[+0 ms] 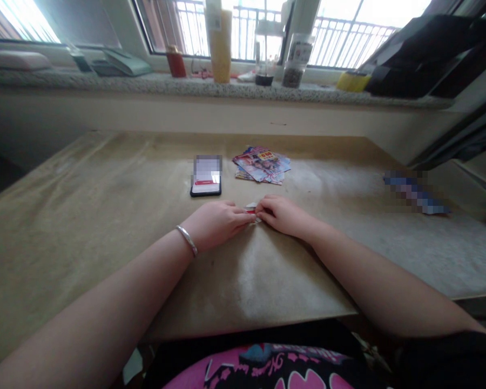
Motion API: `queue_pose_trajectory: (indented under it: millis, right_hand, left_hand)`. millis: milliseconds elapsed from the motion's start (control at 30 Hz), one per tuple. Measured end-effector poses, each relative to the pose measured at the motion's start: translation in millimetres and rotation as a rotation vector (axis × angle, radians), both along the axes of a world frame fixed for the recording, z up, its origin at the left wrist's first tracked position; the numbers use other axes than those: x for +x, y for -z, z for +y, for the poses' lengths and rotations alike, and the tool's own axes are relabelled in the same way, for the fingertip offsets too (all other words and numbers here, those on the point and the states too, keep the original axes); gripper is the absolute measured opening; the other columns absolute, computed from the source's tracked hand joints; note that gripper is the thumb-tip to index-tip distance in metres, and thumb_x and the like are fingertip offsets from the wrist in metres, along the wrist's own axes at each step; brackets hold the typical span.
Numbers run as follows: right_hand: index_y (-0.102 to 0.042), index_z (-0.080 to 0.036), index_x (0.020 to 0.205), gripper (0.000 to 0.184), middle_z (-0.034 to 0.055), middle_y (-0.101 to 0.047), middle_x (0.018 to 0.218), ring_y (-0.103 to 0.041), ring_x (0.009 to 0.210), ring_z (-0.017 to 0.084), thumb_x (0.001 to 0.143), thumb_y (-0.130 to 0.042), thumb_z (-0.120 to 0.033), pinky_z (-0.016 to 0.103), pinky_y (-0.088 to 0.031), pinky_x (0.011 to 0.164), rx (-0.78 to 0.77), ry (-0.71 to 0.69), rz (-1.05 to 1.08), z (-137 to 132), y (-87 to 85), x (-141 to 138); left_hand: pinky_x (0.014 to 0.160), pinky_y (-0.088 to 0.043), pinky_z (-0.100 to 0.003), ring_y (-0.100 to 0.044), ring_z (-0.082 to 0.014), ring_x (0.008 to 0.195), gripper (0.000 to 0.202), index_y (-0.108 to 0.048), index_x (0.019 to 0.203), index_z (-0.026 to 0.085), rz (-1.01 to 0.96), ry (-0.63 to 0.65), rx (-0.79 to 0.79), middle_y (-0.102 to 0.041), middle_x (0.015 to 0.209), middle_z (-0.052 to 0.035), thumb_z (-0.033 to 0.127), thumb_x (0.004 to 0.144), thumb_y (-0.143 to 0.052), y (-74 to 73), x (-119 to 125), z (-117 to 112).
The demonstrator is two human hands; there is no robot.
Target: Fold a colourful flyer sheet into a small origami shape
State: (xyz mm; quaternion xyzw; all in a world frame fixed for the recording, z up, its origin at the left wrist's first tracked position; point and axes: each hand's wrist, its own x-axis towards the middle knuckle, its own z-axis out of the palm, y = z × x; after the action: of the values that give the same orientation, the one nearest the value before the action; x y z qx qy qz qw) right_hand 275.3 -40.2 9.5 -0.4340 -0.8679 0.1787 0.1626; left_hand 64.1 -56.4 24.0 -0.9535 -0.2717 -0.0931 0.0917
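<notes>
A small white and red piece of folded paper (250, 206) lies on the table between my hands, mostly covered by fingers. My left hand (216, 222), with a silver bracelet at the wrist, presses its left side with fingers held together. From the right, my right hand (285, 216) pinches its other edge between thumb and curled fingers. The fingertips of both hands nearly meet. Just beyond them is a loose stack of colourful printed sheets (263, 165). A phone (206, 186) with a lit, partly blurred screen rests beyond my left hand.
A blurred blue printed item (417, 192) lies at the table's right side. The table (105, 216) has a pale brown cover and meets the wall below a granite windowsill (125, 86). On the sill stand a yellow tube (221, 48), a red jar (175, 62) and a black bag (421, 59).
</notes>
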Motion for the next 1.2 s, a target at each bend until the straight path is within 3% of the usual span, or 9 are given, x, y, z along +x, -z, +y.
queue_pose_trajectory:
  millis: [167,467,567,767,1033,1200]
  right_hand:
    - [-0.065,-0.013,0.083,0.011,0.0062,-0.062,0.082,-0.054,0.077,0.015,0.086,-0.055,-0.016,0.024,-0.040,0.074,0.020,0.017,-0.005,2,3.1,0]
    - [-0.065,-0.014,0.079,0.003,0.0008,-0.059,0.072,-0.050,0.064,0.010,0.079,-0.062,-0.017,0.021,-0.037,0.062,0.068,0.040,0.094,1,5.3,6]
    - [-0.067,-0.016,0.082,0.008,0.0031,-0.063,0.078,-0.053,0.069,0.012,0.081,-0.060,-0.018,0.022,-0.037,0.065,0.137,-0.053,0.016,-2,-0.2,8]
    - [-0.071,-0.019,0.090,0.019,0.0065,-0.067,0.086,-0.059,0.078,0.017,0.088,-0.053,-0.023,0.026,-0.039,0.071,0.250,-0.080,-0.145,-6,-4.8,9]
    - [-0.074,-0.019,0.085,0.018,0.0051,-0.067,0.083,-0.059,0.073,0.016,0.082,-0.056,-0.023,0.025,-0.040,0.068,0.220,0.008,-0.112,-6,-0.8,6]
    - [-0.072,-0.018,0.078,0.017,0.0045,-0.067,0.081,-0.058,0.072,0.015,0.081,-0.055,-0.022,0.024,-0.039,0.066,0.202,0.041,-0.111,-8,-4.3,3]
  left_hand:
    - [0.068,-0.049,-0.023,-0.063,-0.0136,0.079,0.025,-0.065,0.115,0.024,0.047,0.017,0.044,-0.071,0.100,-0.0034,0.026,0.094,-0.050,4.1,0,2]
    - [0.065,-0.047,-0.025,-0.061,-0.0151,0.076,0.023,-0.066,0.111,0.020,0.131,-0.014,0.073,-0.068,0.093,-0.0058,0.021,0.094,-0.051,1.9,8,-1]
    - [0.066,-0.046,-0.025,-0.060,-0.0153,0.078,0.022,-0.066,0.109,0.020,0.127,-0.027,0.071,-0.067,0.093,-0.0054,0.023,0.095,-0.050,1.9,9,-2]
    - [0.065,-0.045,-0.026,-0.061,-0.0162,0.078,0.022,-0.066,0.106,0.019,0.111,-0.054,0.111,-0.066,0.096,-0.0056,0.024,0.095,-0.048,5.1,10,-1]
    - [0.069,-0.049,-0.026,-0.062,-0.0152,0.080,0.023,-0.066,0.110,0.020,0.007,-0.021,0.090,-0.068,0.095,-0.0049,0.024,0.094,-0.049,8.9,5,3]
    - [0.068,-0.049,-0.025,-0.062,-0.0151,0.079,0.024,-0.065,0.112,0.022,0.043,-0.009,0.087,-0.069,0.094,-0.0047,0.024,0.094,-0.050,7.3,4,1]
